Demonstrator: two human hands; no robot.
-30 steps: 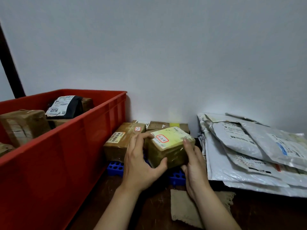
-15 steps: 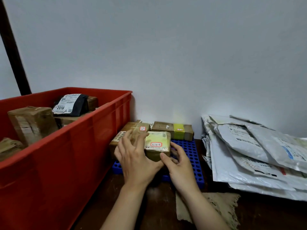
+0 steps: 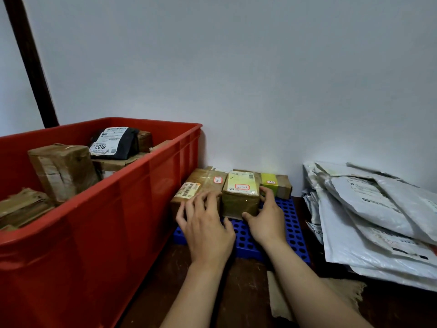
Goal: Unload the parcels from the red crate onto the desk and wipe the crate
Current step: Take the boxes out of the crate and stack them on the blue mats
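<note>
1. My right hand (image 3: pixel 267 221) curls round the small parcel's (image 3: pixel 240 197) right side, thumb in front. I think this tucks it beside the brown parcel (image 3: pixel 201 183) at the blue rack's (image 3: pixel 293 230) back edge.
2. My left hand (image 3: pixel 208 226) lies open, fingers spread, on the brown parcel.
3. The red crate (image 3: pixel 94 221), at the desk's (image 3: pixel 236 285) left edge, has more parcels inside.
4. A black parcel (image 3: pixel 115 143) there reads "2016".

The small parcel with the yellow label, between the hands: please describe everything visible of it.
The small parcel is a squat brownish box wrapped in glossy tape, with a pale yellow label and a red-bordered sticker on top. It sits on the blue perforated mat, beside the flat brown parcel on its left. The right hand grips its right side, thumb in front; the left hand rests beside it.
</note>
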